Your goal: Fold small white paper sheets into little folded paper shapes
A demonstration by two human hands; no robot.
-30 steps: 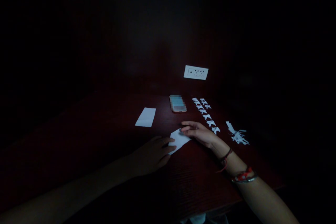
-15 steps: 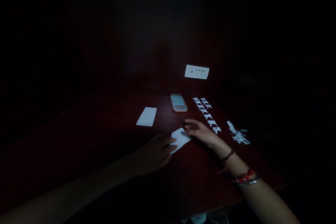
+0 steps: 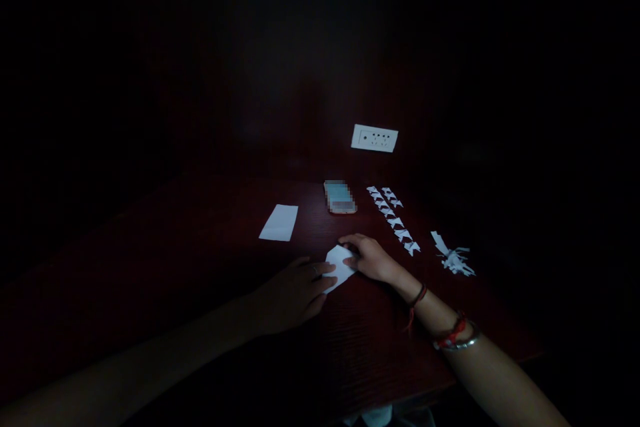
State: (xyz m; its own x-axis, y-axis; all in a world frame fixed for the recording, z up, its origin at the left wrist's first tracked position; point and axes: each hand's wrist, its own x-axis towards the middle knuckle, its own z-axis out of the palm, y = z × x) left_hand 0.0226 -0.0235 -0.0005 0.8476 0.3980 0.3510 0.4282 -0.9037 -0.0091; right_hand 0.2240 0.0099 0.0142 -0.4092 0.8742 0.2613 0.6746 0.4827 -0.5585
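A piece of white paper (image 3: 341, 265) with a pointed far end lies on the dark red table, partly covered by both hands. My left hand (image 3: 303, 290) rests across its left side, fingers stretched out and slightly apart, with a ring on one finger. At the paper's right edge, my right hand (image 3: 369, 257) has its thumb on top and its fingers curled round the far side, gripping that edge. Farther left lies a second, four-sided sheet of white paper (image 3: 279, 223), flat and untouched.
Behind the hands lies a phone (image 3: 341, 197) with a blurred screen. Small folded paper pieces (image 3: 395, 222) form two rows at the right. A heap of paper strips (image 3: 454, 260) lies beyond my right forearm. A socket panel (image 3: 375, 138) is on the back wall; surroundings are very dark.
My right hand has moved left and slightly down, from hovering at the paper's right tip to gripping that edge. My left hand and the paper stay in place.
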